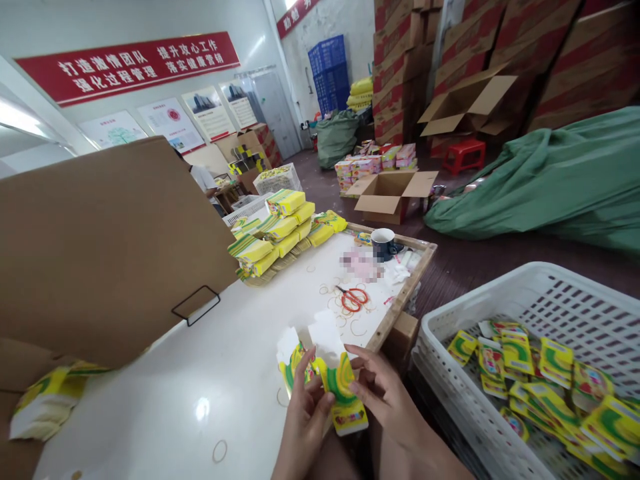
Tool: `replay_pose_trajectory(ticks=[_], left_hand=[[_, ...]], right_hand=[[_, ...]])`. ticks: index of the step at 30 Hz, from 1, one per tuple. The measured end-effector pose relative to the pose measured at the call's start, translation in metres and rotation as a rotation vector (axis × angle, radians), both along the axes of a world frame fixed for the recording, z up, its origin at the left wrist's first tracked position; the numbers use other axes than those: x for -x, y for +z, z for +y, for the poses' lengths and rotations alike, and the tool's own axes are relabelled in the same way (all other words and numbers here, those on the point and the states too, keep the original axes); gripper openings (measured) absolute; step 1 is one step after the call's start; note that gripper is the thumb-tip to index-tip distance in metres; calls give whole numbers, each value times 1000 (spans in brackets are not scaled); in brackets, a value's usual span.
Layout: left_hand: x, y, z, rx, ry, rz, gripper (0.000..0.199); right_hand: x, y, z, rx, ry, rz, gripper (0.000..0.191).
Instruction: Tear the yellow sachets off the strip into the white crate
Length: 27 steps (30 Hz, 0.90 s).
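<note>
A yellow and green printed carton (pixel 341 381), partly unfolded with white flaps standing up at its far end, is between my hands above the table's near edge. My left hand (pixel 306 410) grips its left side, thumb and fingers closed on the card. On the other side, my right hand (pixel 383 393) holds the carton's right edge with bent fingers. Part of the carton is hidden behind my fingers. Beyond it, red-handled scissors (pixel 354 299) lie among loose rubber bands on the white table (pixel 200 373).
Flat carton stacks (pixel 280 227) stand at the table's far end, near a dark mug (pixel 383 245). At right is a white plastic basket (pixel 500 287) holding small yellow-green boxes (pixel 540 393). A big cardboard sheet (pixel 110 253) rises at left. A person (pixel 203 180) is behind it.
</note>
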State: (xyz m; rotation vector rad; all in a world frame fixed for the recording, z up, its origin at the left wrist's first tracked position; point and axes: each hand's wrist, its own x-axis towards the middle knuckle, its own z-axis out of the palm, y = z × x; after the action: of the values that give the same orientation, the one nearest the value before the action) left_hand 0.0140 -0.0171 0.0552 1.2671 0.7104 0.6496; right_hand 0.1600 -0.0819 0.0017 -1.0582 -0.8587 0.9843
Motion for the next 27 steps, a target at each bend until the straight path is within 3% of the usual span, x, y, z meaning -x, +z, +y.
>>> replay_pose_trajectory(ticks=[9, 12, 14, 19, 23, 27], left_hand=[[14, -11, -6, 111, -90, -41, 56], [16, -17, -7, 147, -129, -25, 56], [17, -19, -7, 164, -162, -27, 56], [13, -16, -8, 113, -223, 6, 53], [10, -17, -11, 79, -178, -34, 84], [9, -16, -12, 66, -210, -22, 76]], right_hand=[[-23, 15, -14, 16, 222, -106, 44], [-25, 23, -15, 18, 251, -168, 31], [-26, 26, -14, 8, 232, -233, 22], [-23, 22, -12, -46, 48, -388, 26], [-18, 11, -12, -33, -77, -266, 21], [-18, 6, -10, -14, -50, -188, 38]])
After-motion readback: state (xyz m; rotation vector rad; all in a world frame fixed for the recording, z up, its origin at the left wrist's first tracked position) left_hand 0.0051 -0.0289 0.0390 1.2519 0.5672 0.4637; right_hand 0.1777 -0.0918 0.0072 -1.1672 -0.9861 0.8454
